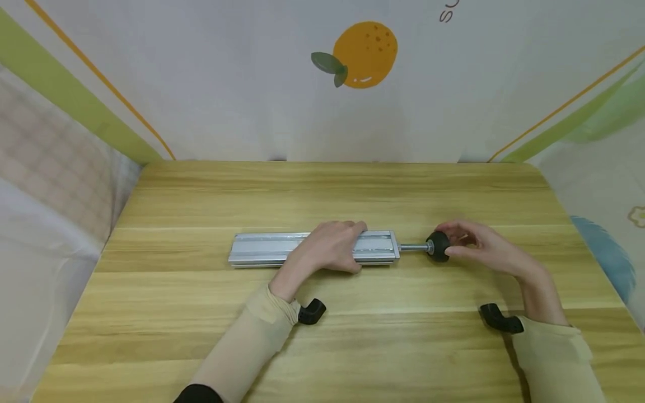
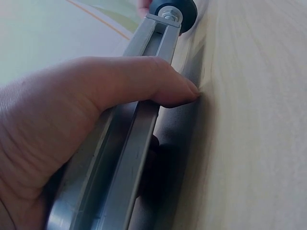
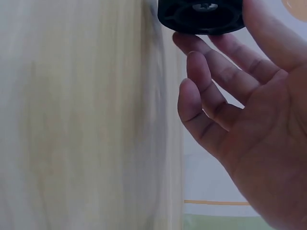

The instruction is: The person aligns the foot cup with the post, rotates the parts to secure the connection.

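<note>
A silver aluminium profile [image 1: 267,246] with slots along its length lies crosswise in the head view. My left hand [image 1: 327,246] grips it over the top, right of its middle; in the left wrist view the thumb [image 2: 144,79] reaches across the slotted side. From the profile's right end a metal threaded rod [image 1: 414,247] sticks out, carrying a black round levelling foot [image 1: 438,246]. My right hand [image 1: 478,246] pinches the foot by its edge between thumb and fingers. In the right wrist view the foot's hollow underside [image 3: 201,17] shows, while the other fingers curl loosely below it.
The wood-grain table [image 1: 378,347] stretches around the profile on all sides. Behind it hangs a white sheet with a printed orange [image 1: 365,55]. A black curved mount [image 1: 312,312] sits at the left wrist, another curved mount [image 1: 501,319] at the right.
</note>
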Tool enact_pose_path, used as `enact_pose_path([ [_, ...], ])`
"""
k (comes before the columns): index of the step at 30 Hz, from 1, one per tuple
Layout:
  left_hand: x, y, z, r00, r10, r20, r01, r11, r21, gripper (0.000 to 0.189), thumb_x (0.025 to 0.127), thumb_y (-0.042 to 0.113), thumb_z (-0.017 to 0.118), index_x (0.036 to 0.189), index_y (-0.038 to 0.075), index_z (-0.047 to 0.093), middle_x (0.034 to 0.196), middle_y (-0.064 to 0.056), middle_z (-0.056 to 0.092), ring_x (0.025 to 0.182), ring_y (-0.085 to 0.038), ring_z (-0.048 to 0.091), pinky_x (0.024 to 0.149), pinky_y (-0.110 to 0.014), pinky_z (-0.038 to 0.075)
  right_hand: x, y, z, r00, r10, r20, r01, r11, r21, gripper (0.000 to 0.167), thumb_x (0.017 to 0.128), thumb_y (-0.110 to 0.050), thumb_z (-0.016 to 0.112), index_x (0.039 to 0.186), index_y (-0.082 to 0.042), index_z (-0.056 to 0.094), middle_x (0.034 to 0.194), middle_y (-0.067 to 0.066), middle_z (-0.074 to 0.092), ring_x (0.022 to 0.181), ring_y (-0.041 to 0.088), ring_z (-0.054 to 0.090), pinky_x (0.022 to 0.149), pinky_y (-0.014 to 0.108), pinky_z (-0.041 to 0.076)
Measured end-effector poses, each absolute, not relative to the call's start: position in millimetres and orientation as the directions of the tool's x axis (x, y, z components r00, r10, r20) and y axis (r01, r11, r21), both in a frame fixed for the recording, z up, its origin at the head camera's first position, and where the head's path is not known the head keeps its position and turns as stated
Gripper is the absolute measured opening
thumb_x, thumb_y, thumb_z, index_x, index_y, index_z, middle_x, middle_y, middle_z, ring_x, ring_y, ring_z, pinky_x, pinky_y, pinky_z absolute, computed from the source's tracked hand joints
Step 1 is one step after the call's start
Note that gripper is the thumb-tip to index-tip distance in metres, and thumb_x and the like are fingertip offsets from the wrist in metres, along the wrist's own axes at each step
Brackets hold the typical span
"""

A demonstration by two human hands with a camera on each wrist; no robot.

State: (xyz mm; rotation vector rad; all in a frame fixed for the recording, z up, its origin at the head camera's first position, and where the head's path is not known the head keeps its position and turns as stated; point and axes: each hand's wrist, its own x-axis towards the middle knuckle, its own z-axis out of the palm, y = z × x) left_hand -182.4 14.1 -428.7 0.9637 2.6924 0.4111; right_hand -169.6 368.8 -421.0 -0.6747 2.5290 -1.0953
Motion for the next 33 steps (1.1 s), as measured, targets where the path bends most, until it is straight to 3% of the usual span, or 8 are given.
enact_pose_path([
  [6,-182.4,14.1,-428.2,-0.749,0.647,-0.144,0.577,0.743,0.341,0.076,0.075,0.036,0.082,0.140,0.011,0.054,0.120,-0.004,0.072,0.092,-0.015,0.065,0.092,-0.038,0.057,-169.8,368.3,-420.3,-0.843,-0.523,-0.129,-0.276,0.625,-0.730,0.042,0.103,-0.014,0.061,0.143,-0.004,0.056,0.124,0.008,0.066,0.104,0.001,0.061,0.084,0.019,0.052],
  [13,-182.5,13.9,-429.9,-0.750,0.650,-0.123,0.582,0.737,0.345,0.072,0.074,0.035,0.082,0.137,0.012,0.056,0.114,-0.002,0.072,0.093,-0.016,0.065,0.090,-0.038,0.057,-172.6,365.3,-424.6,-0.841,-0.534,-0.088,-0.292,0.585,-0.756,0.072,0.076,-0.010,0.090,0.138,-0.007,0.053,0.128,0.009,0.059,0.101,0.005,0.059,0.086,0.020,0.052],
  [18,-183.1,14.2,-430.9,-0.749,0.652,-0.117,0.583,0.733,0.350,0.072,0.073,0.034,0.082,0.137,0.012,0.056,0.113,-0.002,0.072,0.092,-0.016,0.065,0.088,-0.038,0.058,-173.1,363.5,-427.0,-0.849,-0.523,-0.073,-0.295,0.585,-0.756,0.073,0.071,-0.009,0.093,0.132,-0.004,0.053,0.119,0.010,0.060,0.097,0.006,0.060,0.086,0.019,0.051],
  [22,-183.8,14.1,-430.6,-0.749,0.651,-0.120,0.584,0.735,0.345,0.073,0.073,0.034,0.082,0.137,0.012,0.056,0.112,-0.002,0.071,0.091,-0.015,0.064,0.088,-0.038,0.057,-172.7,364.4,-426.1,-0.853,-0.519,-0.049,-0.317,0.591,-0.742,0.065,0.076,-0.008,0.089,0.132,-0.006,0.055,0.114,0.007,0.062,0.095,0.006,0.059,0.084,0.020,0.052],
  [27,-183.7,14.1,-430.9,-0.749,0.652,-0.121,0.584,0.735,0.345,0.074,0.073,0.035,0.082,0.138,0.012,0.055,0.112,-0.001,0.071,0.091,-0.014,0.063,0.087,-0.037,0.058,-170.4,367.4,-422.7,-0.847,-0.529,-0.060,-0.315,0.588,-0.745,0.047,0.091,-0.006,0.076,0.134,-0.006,0.057,0.107,0.005,0.063,0.093,0.008,0.059,0.079,0.022,0.052],
  [33,-183.0,14.1,-431.0,-0.749,0.651,-0.125,0.580,0.735,0.351,0.074,0.074,0.035,0.083,0.138,0.011,0.056,0.114,-0.002,0.072,0.091,-0.014,0.064,0.086,-0.037,0.058,-168.0,367.4,-418.6,-0.852,-0.495,-0.167,-0.253,0.670,-0.698,0.041,0.103,-0.018,0.062,0.143,-0.009,0.058,0.125,0.009,0.068,0.105,-0.003,0.058,0.086,0.021,0.051],
])
